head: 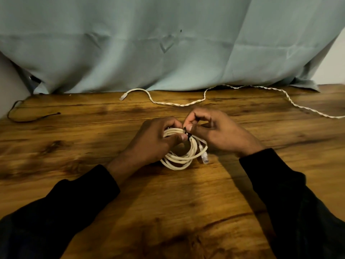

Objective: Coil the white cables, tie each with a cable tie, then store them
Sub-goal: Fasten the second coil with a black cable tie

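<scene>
I find the coil [183,152] lying mid-table [74,184], both hands on its 12 o'clock edge. My left hand [156,141] grips the bundled loops, thumb pressed over the strands; my right hand [214,133] pinches the black tie [187,133] where it wraps the bundle. Whether the tie is threaded through its head I cannot tell. To do this step well, I judge the left hand should keep the loops stacked tight while the right draws the tail straight, away from the connector [205,158] at the coil's 4 o'clock. A second cable [186,104] lies uncoiled toward 12 o'clock; a spare tie [28,119] lies at 10 o'clock.
</scene>
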